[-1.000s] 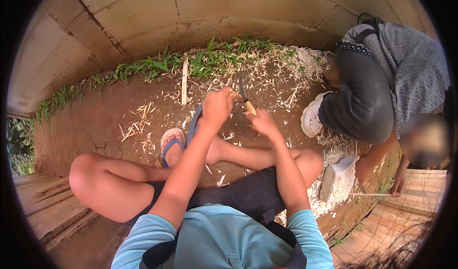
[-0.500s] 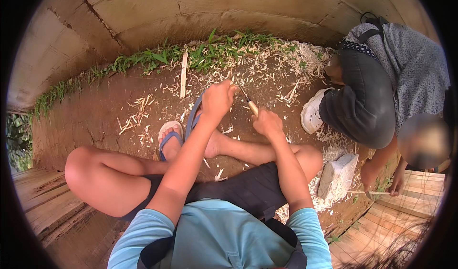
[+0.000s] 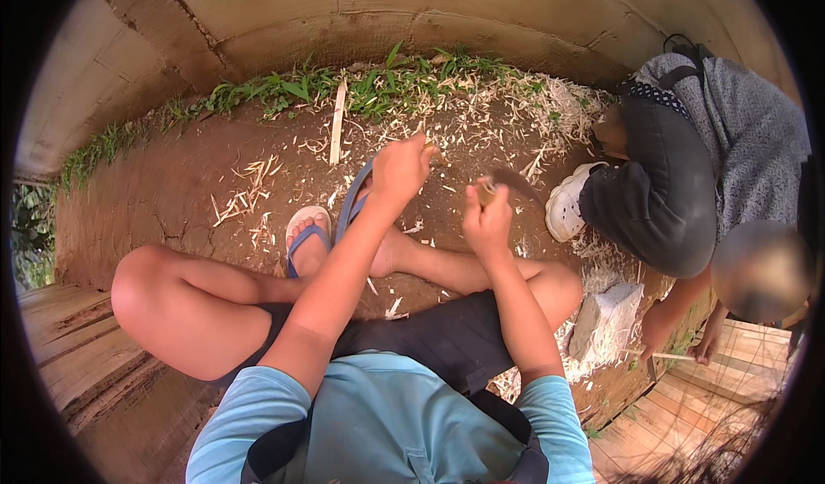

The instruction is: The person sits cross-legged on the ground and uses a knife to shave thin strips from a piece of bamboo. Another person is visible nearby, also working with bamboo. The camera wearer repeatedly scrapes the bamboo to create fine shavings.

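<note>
Left hand: your left hand (image 3: 401,168) is curling tightly around a small tan piece (image 3: 432,149), which is showing only at the fingertips; the fingers are hiding most of it.
Right hand: your right hand (image 3: 488,222) is clamping the handle of a knife (image 3: 507,179), with the handle's end peeking out above the fist.
Blade: it is pointing off toward your right and blurring, so its edge is hard to make out.
Gap: your two hands are holding apart in front of you, over the dirt ground (image 3: 163,192), and the knife is not touching the tan piece.
Legs: your knees are bending outward, and you are wearing sandals (image 3: 310,243) with blue straps; your left forearm is partly covering one of them.
Ground: a flat pale wood strip (image 3: 338,127) is lying beyond your left hand, and wood shavings (image 3: 550,119) are scattering thickly farther off to the right.
Wall side: green plants (image 3: 296,87) are growing along the foot of the wall (image 3: 481,37).
Right side: a co-worker (image 3: 756,132) in a grey top and a white shoe (image 3: 565,205) is crouching, holding a thin stick (image 3: 675,357) near a pale block (image 3: 606,321).
</note>
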Tool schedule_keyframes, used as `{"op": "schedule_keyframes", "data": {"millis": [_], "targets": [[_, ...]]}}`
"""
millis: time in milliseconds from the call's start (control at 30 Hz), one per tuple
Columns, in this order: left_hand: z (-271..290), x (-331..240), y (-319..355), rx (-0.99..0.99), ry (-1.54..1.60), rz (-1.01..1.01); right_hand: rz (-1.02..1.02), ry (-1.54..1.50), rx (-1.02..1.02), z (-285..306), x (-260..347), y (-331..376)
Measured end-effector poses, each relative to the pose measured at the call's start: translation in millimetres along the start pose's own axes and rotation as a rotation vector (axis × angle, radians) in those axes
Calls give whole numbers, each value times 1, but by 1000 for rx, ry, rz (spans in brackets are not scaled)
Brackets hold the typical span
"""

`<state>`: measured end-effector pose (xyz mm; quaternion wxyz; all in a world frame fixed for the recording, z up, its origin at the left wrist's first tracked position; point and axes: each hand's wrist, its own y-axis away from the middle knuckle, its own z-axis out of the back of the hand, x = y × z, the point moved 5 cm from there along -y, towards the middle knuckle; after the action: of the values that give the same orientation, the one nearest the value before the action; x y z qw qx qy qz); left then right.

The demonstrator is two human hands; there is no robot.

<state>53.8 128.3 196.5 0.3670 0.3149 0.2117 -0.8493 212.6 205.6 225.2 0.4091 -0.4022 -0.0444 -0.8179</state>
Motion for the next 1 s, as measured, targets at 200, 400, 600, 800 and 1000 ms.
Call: {"op": "schedule_keyframes", "data": {"millis": [200, 400, 600, 800, 1000], "targets": [[-1, 4, 4, -41, -6, -4, -430, 636, 678, -31, -82, 3], [4, 8, -5, -41, 12, 15, -884, -286, 731, -49, -79, 8], [0, 10, -5, -32, 21, 40, -40, -158, 2, -3, 0, -12], [-1, 8, -2, -21, 54, 3, -351, 530, 415, -37, -42, -3], [-1, 1, -2, -14, 28, 1, -443, 683, 683, -37, -76, -7]]}}
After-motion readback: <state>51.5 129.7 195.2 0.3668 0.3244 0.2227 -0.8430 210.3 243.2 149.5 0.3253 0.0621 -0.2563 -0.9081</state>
